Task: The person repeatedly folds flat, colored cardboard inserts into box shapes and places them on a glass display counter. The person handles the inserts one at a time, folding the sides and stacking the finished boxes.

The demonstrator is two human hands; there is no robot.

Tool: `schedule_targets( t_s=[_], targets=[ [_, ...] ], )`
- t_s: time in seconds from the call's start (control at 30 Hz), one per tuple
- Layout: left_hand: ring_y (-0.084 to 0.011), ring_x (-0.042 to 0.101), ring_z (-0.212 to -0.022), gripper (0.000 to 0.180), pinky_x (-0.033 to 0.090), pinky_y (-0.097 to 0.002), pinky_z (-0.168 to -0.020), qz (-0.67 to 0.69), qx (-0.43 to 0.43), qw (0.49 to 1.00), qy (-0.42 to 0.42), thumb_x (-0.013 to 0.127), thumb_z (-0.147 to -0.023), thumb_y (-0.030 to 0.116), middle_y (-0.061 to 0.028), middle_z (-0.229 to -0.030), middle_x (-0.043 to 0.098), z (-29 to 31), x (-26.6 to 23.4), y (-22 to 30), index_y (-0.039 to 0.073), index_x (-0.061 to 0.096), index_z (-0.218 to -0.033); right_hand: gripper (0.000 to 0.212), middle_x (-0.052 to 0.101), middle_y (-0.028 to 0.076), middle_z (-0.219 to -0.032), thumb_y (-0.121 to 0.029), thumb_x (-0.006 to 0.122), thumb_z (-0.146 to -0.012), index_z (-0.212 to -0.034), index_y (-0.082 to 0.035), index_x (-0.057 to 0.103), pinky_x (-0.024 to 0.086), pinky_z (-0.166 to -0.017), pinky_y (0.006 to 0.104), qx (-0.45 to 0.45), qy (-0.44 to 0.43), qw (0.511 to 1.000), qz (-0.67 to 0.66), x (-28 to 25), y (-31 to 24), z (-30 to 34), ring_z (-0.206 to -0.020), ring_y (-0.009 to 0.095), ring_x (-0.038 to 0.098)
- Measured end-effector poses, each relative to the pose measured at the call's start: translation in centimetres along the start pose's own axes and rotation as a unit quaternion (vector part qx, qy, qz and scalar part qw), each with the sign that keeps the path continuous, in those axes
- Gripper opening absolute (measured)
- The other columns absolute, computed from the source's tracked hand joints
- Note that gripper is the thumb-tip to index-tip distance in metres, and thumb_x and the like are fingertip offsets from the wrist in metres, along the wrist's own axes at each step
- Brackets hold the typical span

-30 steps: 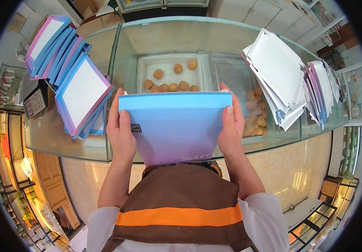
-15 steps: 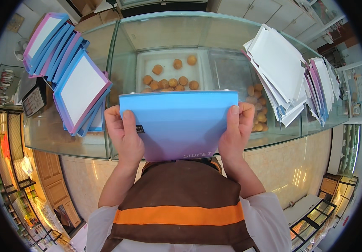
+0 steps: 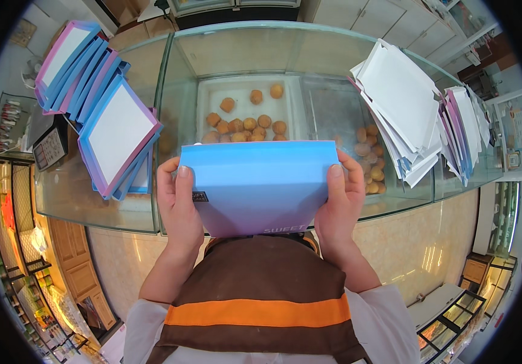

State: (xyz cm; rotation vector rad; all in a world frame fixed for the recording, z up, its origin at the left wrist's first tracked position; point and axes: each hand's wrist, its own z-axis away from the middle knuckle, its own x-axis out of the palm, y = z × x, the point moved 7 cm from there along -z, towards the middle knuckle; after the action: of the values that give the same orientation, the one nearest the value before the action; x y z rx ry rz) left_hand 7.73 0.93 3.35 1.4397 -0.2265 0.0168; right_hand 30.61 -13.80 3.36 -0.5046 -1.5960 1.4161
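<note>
Held in front of my apron is a cardboard box (image 3: 260, 188), its facing side shading from blue at the top to purple at the bottom. My left hand (image 3: 180, 203) grips its left edge, thumb on the front face and fingers behind. The right edge is pinched the same way by my right hand (image 3: 341, 203). Whatever lies behind this panel is hidden from me. Just beyond it, several round brown pastries (image 3: 249, 124) sit on a white tray (image 3: 212, 91) inside the glass display case (image 3: 237, 51).
Blue-and-purple box pieces with white insides (image 3: 118, 130) are stacked on the counter at left, beside a calculator-like device (image 3: 50, 147). Flat white cardboard sheets (image 3: 397, 97) lean in a pile at right. More round pastries (image 3: 371, 164) lie under the glass below them.
The box's top edge has come down and toward me, and its upper part looks narrower. Both hands have shifted slightly along with it, keeping their hold on the sides.
</note>
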Motion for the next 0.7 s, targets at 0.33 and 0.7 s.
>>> schedule_targets(
  t_s=[0.33,0.7],
  targets=[
    [-0.0131,0.055,-0.095,0.02,0.044,-0.0312,-0.09,0.153,0.039,0.976,-0.149,0.067,-0.1,0.024,-0.0037,-0.104,0.065,-1.6,-0.7,2.2,0.005,0.06,-0.102,0.019,0.068,0.002,-0.099,-0.017,0.063,-0.103,-0.104,0.002,0.068,0.045,-0.084,0.0261,0.059,-0.186,0.979,-0.054,0.2,-1.4,-2.2,-0.091,0.008,0.057],
    [-0.0284,0.059,-0.091,0.016,0.038,-0.0414,-0.098,-0.441,0.129,0.688,-0.562,0.068,-0.085,0.001,-0.0098,-0.089,0.065,-0.3,-0.5,-7.0,0.01,0.069,-0.099,0.015,0.069,0.002,-0.084,-0.009,0.076,-0.086,-0.1,-0.013,0.073,0.039,-0.099,0.0434,-0.147,-0.563,0.647,0.492,-2.1,3.6,-1.2,-0.094,0.024,0.064]
  ],
)
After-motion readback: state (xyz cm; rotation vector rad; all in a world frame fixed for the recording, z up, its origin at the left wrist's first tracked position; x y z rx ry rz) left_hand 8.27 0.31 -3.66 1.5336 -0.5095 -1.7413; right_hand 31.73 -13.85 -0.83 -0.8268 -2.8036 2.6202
